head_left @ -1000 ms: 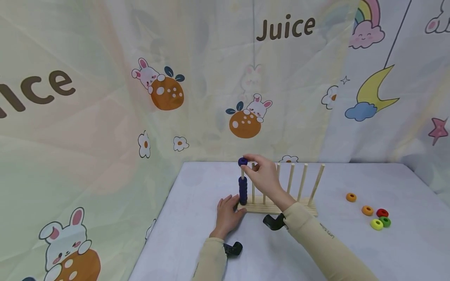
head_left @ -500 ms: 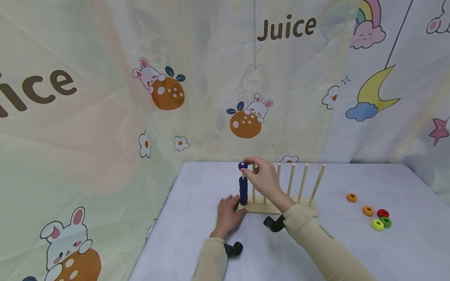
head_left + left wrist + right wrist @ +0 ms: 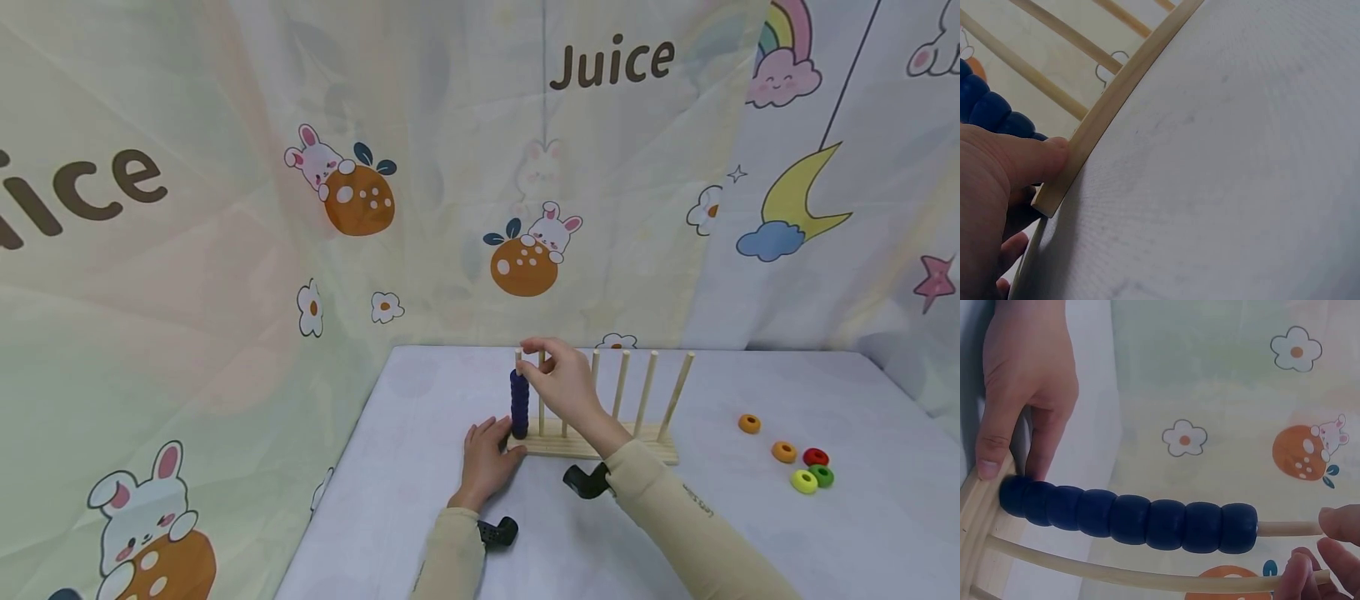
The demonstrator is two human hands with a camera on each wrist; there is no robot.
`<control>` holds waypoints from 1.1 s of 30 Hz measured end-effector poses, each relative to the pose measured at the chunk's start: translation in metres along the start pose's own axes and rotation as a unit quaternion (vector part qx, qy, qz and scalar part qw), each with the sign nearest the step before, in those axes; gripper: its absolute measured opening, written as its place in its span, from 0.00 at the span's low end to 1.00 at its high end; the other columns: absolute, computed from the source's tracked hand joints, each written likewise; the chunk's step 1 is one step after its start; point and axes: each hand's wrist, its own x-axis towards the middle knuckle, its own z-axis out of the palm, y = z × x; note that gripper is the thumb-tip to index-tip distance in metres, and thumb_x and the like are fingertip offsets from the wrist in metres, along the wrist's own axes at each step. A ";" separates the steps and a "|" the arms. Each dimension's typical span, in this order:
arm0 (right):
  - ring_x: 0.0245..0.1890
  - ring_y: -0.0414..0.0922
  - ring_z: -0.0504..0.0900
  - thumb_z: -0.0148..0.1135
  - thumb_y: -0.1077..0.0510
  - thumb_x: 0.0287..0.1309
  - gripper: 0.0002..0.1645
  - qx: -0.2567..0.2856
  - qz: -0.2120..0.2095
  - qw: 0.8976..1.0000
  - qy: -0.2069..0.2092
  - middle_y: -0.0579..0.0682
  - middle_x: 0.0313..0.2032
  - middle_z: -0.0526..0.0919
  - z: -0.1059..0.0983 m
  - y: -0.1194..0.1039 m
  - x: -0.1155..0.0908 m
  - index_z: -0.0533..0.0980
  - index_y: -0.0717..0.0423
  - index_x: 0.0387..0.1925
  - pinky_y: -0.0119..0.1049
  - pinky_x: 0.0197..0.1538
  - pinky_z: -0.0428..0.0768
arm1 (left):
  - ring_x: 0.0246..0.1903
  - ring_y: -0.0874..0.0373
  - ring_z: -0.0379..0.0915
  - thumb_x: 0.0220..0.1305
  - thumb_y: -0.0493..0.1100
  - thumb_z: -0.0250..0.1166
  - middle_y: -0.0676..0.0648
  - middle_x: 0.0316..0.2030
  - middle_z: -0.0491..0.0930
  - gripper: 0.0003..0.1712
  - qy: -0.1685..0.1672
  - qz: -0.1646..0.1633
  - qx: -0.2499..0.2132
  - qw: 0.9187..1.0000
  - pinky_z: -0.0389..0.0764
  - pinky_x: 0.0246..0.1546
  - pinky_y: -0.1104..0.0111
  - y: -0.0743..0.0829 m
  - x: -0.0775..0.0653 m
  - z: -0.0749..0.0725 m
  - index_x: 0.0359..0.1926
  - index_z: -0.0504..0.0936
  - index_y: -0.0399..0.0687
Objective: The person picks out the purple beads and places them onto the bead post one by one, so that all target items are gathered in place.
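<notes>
A wooden peg rack (image 3: 600, 448) stands on the table, its row of upright pegs rising from a flat base. Dark blue beads (image 3: 1166, 524) are stacked on its leftmost peg, with the bare peg tip showing above them. My left hand (image 3: 486, 462) grips the left end of the base, thumb (image 3: 1047, 156) along the front edge and fingers behind. Up at the tip of the beaded peg is my right hand (image 3: 562, 375), thumb and fingers apart with no bead between them. In the right wrist view, its fingertips (image 3: 1294, 575) overlap the neighbouring bare peg (image 3: 1147, 578).
To the right lie loose beads: two orange ones (image 3: 749, 424), a red one (image 3: 816, 457), a green one (image 3: 822, 476) and a yellow-green one (image 3: 804, 481). A printed cloth (image 3: 450, 167) hangs behind the white table (image 3: 600, 542).
The blue bead that my right hand held at the peg's top has gone down onto the stack, which is now taller. The right fingers have let go; the left hand has stayed put.
</notes>
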 end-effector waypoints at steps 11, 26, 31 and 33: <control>0.26 0.40 0.81 0.69 0.63 0.55 0.15 0.034 -0.063 0.995 0.066 0.50 0.44 0.83 -0.020 -0.001 -0.013 0.82 0.54 0.47 0.28 0.29 0.80 | 0.66 0.47 0.64 0.59 0.51 0.69 0.47 0.60 0.77 0.32 -0.005 0.003 -0.001 1.000 0.51 0.70 0.47 0.005 -0.001 0.003 0.62 0.76 0.42; 0.25 0.39 0.81 0.68 0.66 0.55 0.09 0.013 -0.046 0.997 0.058 0.46 0.37 0.85 -0.039 0.033 -0.062 0.83 0.56 0.40 0.30 0.28 0.81 | 0.65 0.44 0.66 0.59 0.50 0.68 0.44 0.59 0.78 0.32 0.005 0.017 -0.022 1.000 0.51 0.70 0.46 0.001 -0.003 0.001 0.61 0.77 0.38; 0.26 0.38 0.79 0.69 0.66 0.54 0.09 -0.017 -0.040 0.998 0.047 0.46 0.35 0.84 -0.048 0.047 -0.078 0.82 0.55 0.38 0.30 0.28 0.80 | 0.65 0.44 0.66 0.59 0.49 0.68 0.44 0.59 0.78 0.31 0.009 0.017 -0.024 1.000 0.51 0.70 0.46 -0.001 -0.003 -0.002 0.60 0.77 0.38; 0.26 0.38 0.78 0.69 0.67 0.53 0.09 -0.036 -0.044 0.997 0.050 0.45 0.34 0.83 -0.053 0.053 -0.085 0.82 0.55 0.37 0.29 0.28 0.80 | 0.64 0.44 0.66 0.59 0.49 0.68 0.43 0.59 0.78 0.31 0.009 0.017 -0.023 1.000 0.51 0.70 0.46 -0.002 -0.004 -0.003 0.60 0.77 0.37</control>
